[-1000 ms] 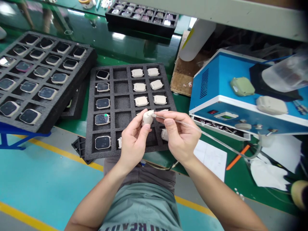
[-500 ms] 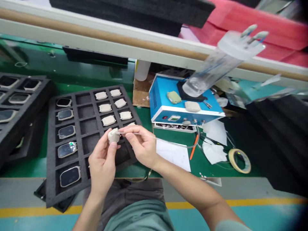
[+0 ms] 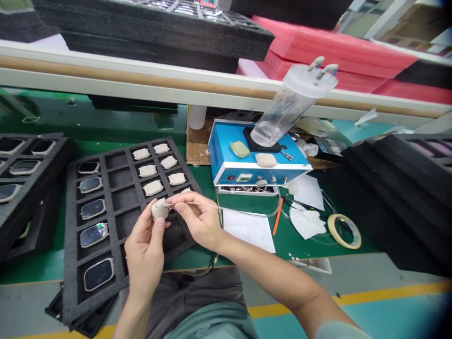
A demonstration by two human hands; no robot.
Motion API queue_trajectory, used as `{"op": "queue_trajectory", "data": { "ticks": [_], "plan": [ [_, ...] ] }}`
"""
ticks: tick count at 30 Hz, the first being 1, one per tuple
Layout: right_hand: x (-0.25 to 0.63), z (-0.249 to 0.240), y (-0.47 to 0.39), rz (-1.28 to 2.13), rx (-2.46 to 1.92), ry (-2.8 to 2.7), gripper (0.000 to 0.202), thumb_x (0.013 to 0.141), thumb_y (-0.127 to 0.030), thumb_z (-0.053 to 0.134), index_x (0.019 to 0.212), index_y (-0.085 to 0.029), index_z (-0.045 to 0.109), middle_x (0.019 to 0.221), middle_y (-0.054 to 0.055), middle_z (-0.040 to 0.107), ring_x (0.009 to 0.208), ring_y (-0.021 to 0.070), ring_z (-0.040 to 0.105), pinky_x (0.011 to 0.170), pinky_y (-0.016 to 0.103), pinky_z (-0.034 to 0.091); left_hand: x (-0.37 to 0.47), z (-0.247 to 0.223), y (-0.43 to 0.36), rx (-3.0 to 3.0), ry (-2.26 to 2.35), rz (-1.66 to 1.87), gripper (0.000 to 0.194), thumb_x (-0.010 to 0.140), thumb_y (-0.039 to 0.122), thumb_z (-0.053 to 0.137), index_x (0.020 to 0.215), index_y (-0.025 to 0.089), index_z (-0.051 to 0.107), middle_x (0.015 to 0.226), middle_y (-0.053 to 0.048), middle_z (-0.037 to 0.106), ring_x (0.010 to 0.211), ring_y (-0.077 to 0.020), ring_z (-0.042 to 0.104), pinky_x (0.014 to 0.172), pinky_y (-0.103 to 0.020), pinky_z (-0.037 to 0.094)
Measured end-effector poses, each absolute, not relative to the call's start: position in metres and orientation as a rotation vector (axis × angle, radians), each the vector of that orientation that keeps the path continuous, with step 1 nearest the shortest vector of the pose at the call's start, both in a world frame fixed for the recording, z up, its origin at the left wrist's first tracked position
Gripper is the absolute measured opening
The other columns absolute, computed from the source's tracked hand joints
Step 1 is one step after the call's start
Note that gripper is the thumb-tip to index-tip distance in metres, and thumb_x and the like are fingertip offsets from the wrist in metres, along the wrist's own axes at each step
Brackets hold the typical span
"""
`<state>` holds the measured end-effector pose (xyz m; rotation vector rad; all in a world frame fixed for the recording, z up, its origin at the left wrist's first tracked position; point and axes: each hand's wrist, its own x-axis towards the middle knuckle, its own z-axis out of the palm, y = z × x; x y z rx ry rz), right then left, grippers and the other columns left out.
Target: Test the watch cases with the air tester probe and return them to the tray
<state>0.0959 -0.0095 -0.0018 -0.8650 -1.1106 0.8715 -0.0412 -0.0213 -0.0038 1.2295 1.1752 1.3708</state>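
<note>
A beige watch case (image 3: 160, 210) is pinched between the thumb and fingers of my left hand (image 3: 144, 249), tilted over the foam tray. My right hand (image 3: 202, 222) grips the end of a thin clear tube (image 3: 243, 213), and its slender tip touches or nearly touches the case; exact contact is too small to tell. The tube curves back to the front of a blue benchtop machine (image 3: 226, 153). Under my hands, the black foam tray (image 3: 71, 263) holds dark-screened watches (image 3: 99, 274) in its left column and beige cases (image 3: 153, 188) in its right columns.
On the machine stand a clear cylinder (image 3: 278, 113), a green case (image 3: 240, 149) and another beige case (image 3: 266, 160). Paper (image 3: 247, 230), an orange stick (image 3: 278, 216) and a tape roll (image 3: 332, 230) lie to the right. Black foam stacks (image 3: 391, 202) flank the bench.
The camera view has shifted, so the bench appears slightly lower and further left. Both hands keep the same hold on the watch case and the tube.
</note>
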Motion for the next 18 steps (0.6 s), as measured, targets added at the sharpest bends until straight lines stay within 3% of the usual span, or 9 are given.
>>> {"op": "queue_trajectory", "data": {
  "ticks": [12, 18],
  "plan": [
    [0.0951, -0.003, -0.007, 0.883, -0.861, -1.095, 0.011, 0.097, -0.031, 0.071, 0.097, -0.023, 0.079, 0.102, 0.006, 0.08, 0.092, 0.0191, 0.077, 0.085, 0.031, 0.065, -0.0412, -0.0049, -0.0201, 1.234, 1.191, 1.373, 0.045, 0.096, 0.042, 0.077, 0.137, 0.024, 0.072, 0.138, -0.007, 0.074, 0.119, -0.022, 0.074, 0.089, -0.023, 0.064],
    [0.0957, -0.0019, -0.0072, 0.878, -0.875, -1.123, 0.015, 0.097, -0.035, 0.071, 0.095, -0.022, 0.079, 0.102, 0.006, 0.08, 0.093, 0.019, 0.077, 0.084, 0.03, 0.065, -0.0413, -0.0031, -0.0208, 1.248, 1.209, 1.362, 0.049, 0.094, 0.043, 0.078, 0.137, 0.023, 0.072, 0.14, -0.009, 0.072, 0.123, -0.0268, 0.072, 0.097, -0.032, 0.064]
  ]
}}
